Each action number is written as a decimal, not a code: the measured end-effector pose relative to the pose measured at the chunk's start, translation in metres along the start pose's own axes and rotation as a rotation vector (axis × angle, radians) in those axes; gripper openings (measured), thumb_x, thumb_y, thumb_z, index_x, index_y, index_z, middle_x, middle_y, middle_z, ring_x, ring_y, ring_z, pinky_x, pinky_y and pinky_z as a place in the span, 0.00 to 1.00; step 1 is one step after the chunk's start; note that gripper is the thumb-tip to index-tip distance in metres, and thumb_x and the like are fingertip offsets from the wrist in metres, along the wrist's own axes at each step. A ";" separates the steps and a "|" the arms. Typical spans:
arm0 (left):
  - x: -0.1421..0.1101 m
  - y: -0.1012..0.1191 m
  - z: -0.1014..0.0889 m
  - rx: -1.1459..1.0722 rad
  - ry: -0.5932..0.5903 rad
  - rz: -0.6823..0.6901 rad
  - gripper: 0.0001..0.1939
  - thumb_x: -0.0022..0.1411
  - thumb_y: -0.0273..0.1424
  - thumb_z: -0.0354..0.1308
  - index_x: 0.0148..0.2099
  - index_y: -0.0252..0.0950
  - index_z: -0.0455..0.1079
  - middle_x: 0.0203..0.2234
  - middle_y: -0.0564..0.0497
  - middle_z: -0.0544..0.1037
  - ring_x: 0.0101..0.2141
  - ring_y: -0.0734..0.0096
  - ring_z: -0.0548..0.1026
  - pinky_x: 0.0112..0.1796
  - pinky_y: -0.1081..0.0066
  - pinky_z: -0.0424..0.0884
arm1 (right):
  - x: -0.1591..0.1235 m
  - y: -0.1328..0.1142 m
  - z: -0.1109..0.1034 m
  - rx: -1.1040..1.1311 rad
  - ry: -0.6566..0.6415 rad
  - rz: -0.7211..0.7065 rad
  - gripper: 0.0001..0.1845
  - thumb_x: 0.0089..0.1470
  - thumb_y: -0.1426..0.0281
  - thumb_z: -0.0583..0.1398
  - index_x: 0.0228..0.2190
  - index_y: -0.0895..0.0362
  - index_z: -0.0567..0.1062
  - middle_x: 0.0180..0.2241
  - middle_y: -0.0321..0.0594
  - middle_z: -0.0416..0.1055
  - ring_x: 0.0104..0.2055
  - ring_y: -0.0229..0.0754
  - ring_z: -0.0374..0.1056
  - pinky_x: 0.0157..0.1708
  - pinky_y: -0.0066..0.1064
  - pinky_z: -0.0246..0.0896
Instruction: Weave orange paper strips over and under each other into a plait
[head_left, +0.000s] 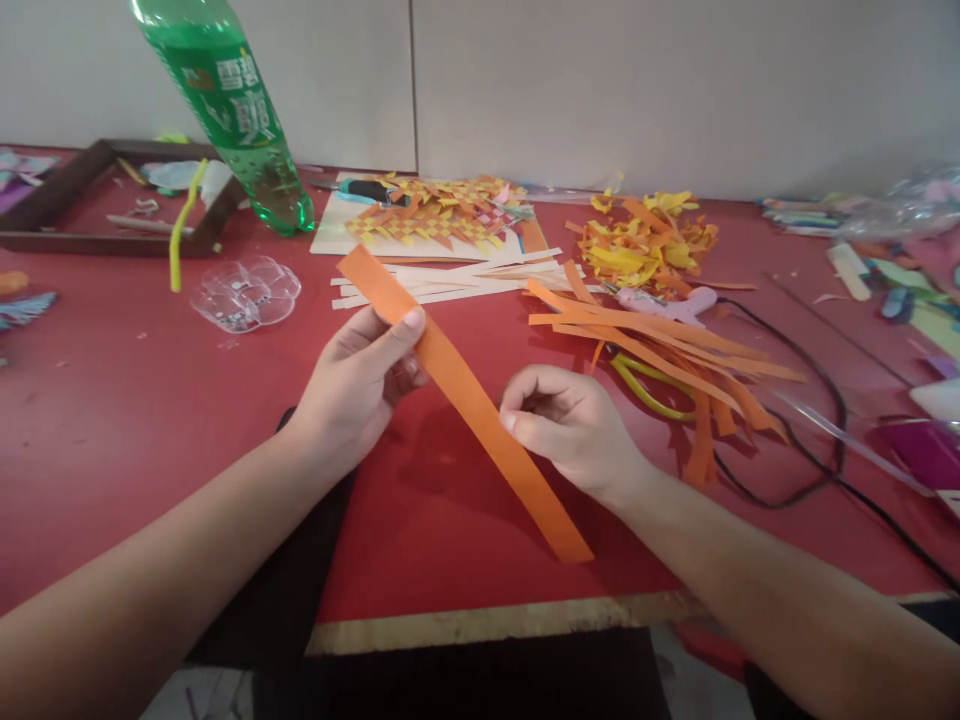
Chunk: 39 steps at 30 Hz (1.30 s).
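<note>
- Table (112, 400): my view faces its far edge; worn near edge is closest to me.
- Frame (90, 241): far left corner, scraps inside.
- Bottle (240, 110): green, far edge, left of centre, just beside frame.
- Board (326, 235): far edge, centre, with woven pieces (427, 220) on top, so some weaving looks done.
- Orange strips (660, 335): loose heap right of centre, already cut, lying unwoven; yellow-handled scissors (645, 395) partly under them, glue gun (690, 303) just beyond. White strips (442, 285) also loose, near side of board.
- Cuttings (645, 240): orange-yellow pile, far edge, right of board.
- Strip (480, 405): orange, held over the middle of the near part of the table. Long axis runs diagonally, upper end toward far left corner, lower end toward near edge, right of centre. Whole, unfolded, joined to nothing; any work on it looks barely begun, I'd judge.
- Left hand (345, 385): pinches strip near upper end, thumb on top, fingers under.
- Right hand (577, 430): fingers curled, thumb and forefinger close together at strip's right edge, about midway; can't tell if pinching.
</note>
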<state>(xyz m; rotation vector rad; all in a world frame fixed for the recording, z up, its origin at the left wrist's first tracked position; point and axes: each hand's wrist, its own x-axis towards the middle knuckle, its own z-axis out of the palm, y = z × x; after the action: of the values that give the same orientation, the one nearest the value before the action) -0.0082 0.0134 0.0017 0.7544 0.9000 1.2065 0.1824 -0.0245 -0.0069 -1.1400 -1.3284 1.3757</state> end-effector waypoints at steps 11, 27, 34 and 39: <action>-0.008 -0.003 0.003 0.191 -0.127 -0.160 0.10 0.56 0.35 0.69 0.35 0.35 0.74 0.24 0.56 0.76 0.21 0.82 0.73 0.25 0.81 0.74 | -0.001 0.006 0.000 0.137 0.096 -0.012 0.03 0.52 0.70 0.65 0.30 0.55 0.74 0.27 0.32 0.69 0.27 0.33 0.63 0.28 0.27 0.58; -0.013 -0.002 0.004 0.328 -0.358 -0.225 0.07 0.58 0.35 0.68 0.34 0.36 0.78 0.26 0.54 0.82 0.25 0.78 0.79 0.28 0.83 0.76 | 0.000 0.000 0.000 -0.050 0.024 -0.061 0.06 0.47 0.75 0.61 0.22 0.57 0.69 0.22 0.31 0.66 0.24 0.32 0.59 0.25 0.27 0.53; -0.008 -0.003 0.004 0.185 -0.102 0.014 0.08 0.60 0.33 0.66 0.31 0.35 0.75 0.23 0.56 0.77 0.20 0.82 0.73 0.24 0.82 0.72 | 0.000 -0.002 0.001 0.010 -0.008 0.054 0.05 0.43 0.75 0.61 0.21 0.57 0.69 0.19 0.29 0.63 0.21 0.30 0.55 0.21 0.25 0.47; -0.006 -0.002 0.003 0.185 0.020 0.064 0.10 0.60 0.36 0.65 0.31 0.35 0.74 0.22 0.56 0.74 0.20 0.81 0.70 0.23 0.82 0.71 | 0.001 -0.002 0.001 0.029 -0.011 0.102 0.04 0.41 0.76 0.61 0.21 0.57 0.70 0.19 0.28 0.63 0.20 0.29 0.54 0.21 0.25 0.46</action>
<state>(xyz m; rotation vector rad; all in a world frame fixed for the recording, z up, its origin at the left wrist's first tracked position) -0.0050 0.0075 0.0028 0.9272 1.0201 1.1994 0.1808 -0.0241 -0.0053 -1.1962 -1.2697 1.4717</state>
